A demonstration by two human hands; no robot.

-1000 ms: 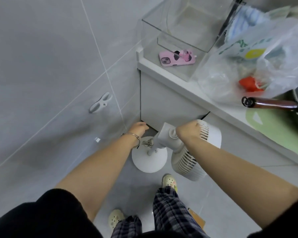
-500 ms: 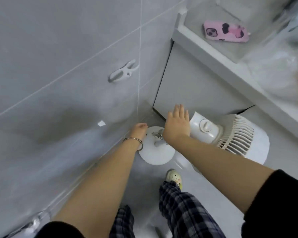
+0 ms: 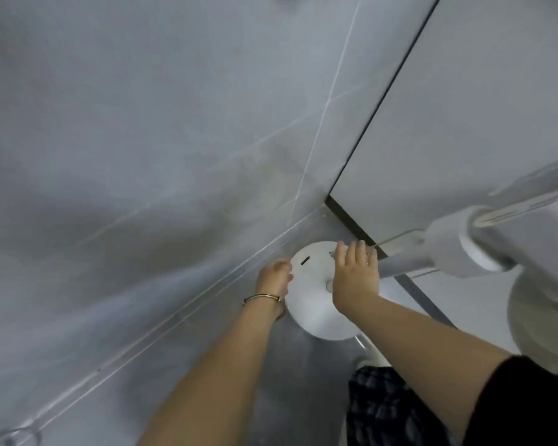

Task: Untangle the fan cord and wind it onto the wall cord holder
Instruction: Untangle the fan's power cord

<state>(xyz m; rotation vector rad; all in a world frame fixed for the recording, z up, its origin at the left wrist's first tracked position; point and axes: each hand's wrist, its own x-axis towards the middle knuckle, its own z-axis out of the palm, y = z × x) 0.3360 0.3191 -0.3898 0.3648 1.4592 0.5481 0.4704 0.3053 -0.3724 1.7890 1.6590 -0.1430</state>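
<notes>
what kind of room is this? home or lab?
Most likely a home, a floor corner of a kitchen or utility room; which one is unclear. Cues: grey wall tiles, a plain white cabinet side reaching the floor, and a white household fan whose round base stands in the corner.

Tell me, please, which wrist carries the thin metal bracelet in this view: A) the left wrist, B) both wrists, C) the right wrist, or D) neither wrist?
A: the bracelet circles the wrist just behind the left hand, which is at the rim of the white fan base, while the wrist of the right hand is bare.
</notes>
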